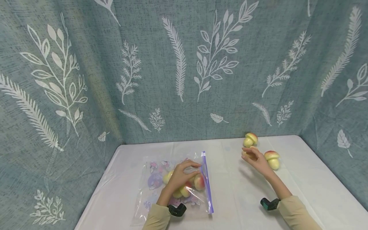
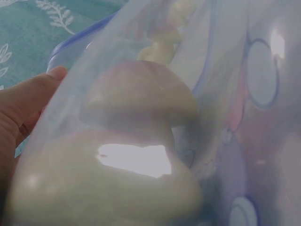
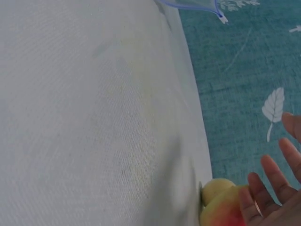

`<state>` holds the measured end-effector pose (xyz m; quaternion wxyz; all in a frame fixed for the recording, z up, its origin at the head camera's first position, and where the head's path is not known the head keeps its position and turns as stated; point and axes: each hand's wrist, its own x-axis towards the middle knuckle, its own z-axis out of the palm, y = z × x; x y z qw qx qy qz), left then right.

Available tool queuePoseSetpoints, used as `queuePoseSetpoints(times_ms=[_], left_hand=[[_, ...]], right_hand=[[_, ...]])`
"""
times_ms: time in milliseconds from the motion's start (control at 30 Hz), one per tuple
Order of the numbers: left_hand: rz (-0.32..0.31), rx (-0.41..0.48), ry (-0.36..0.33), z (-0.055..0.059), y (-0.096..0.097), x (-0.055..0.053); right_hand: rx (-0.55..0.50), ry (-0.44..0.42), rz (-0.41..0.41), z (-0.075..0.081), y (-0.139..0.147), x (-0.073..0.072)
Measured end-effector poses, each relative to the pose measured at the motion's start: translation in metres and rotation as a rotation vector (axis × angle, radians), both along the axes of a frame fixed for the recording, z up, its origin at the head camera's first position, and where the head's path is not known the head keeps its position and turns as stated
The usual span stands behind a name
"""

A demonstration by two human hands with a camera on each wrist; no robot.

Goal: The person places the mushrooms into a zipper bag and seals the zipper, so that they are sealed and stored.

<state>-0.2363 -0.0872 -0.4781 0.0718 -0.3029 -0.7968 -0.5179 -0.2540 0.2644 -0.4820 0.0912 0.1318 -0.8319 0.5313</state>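
A clear zip bag [image 1: 143,204] with a purple zip edge and printed cartoon figures lies flat at the middle left. Several toy mushrooms [image 1: 185,191], yellow with reddish caps, are inside it. My left hand [image 1: 181,174] holds the bag's upper film near its mouth, and the film looks raised over the mushrooms in the left wrist view. My right hand [image 1: 260,163] hovers at a mushroom [image 1: 245,153] on the right, fingers spread and slightly bent. In the right wrist view its fingers [image 3: 277,181] overlap a red-yellow mushroom [image 3: 225,209]; contact is unclear.
Two more mushrooms lie near the right hand: one behind it [image 1: 250,140], another to its right [image 1: 272,159]. A white cloth covers the table [image 1: 227,191]. Teal curtains [image 1: 184,70] with white leaf prints hang behind and at both sides.
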Motion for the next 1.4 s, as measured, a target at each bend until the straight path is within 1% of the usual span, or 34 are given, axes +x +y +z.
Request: queuePoseSetpoints(times_ms=[200,267,333,400,500,567,733,833,967,1067,1233,1333,1367,1400], left_hand=[[0.0,0.007,0.02,0.022,0.003,0.014],[0.0,-0.001,0.03,0.024,0.003,0.015],[0.004,-0.004,0.03,0.019,0.003,0.012],[0.009,-0.007,0.033,0.012,0.003,0.007],[0.008,-0.003,0.015,-0.001,0.001,-0.001],[-0.003,-0.002,0.016,-0.004,0.0,-0.003],[-0.029,0.002,0.022,-0.005,-0.002,-0.004],[-0.028,-0.006,0.015,-0.005,-0.002,-0.004],[-0.024,-0.011,0.004,-0.006,-0.002,-0.004],[-0.023,-0.011,0.01,-0.006,-0.002,-0.004],[-0.019,-0.014,0.033,-0.006,-0.002,-0.004],[-0.016,-0.017,0.034,-0.007,-0.003,-0.003],[-0.016,-0.018,0.03,-0.006,-0.003,-0.003],[-0.016,-0.018,0.027,-0.006,-0.003,-0.003]], right_hand=[[0.058,-0.02,-0.06,0.003,0.002,0.0],[0.075,-0.017,-0.08,0.003,0.002,0.0],[0.084,-0.001,-0.096,0.003,0.003,0.0],[0.086,0.017,-0.107,0.003,0.004,-0.001],[0.09,0.036,-0.12,0.003,0.005,-0.002],[0.097,0.029,-0.127,0.003,0.006,-0.002],[0.101,-0.003,-0.13,0.005,0.009,0.0],[0.098,0.003,-0.124,0.006,0.011,0.0],[0.086,0.032,-0.115,0.007,0.013,0.001],[0.085,0.04,-0.115,0.007,0.015,0.0],[0.119,0.006,-0.137,0.008,0.019,0.0],[0.122,-0.01,-0.154,0.01,0.021,0.001],[0.115,-0.007,-0.155,0.011,0.021,0.001],[0.111,-0.004,-0.155,0.015,0.02,0.004]])
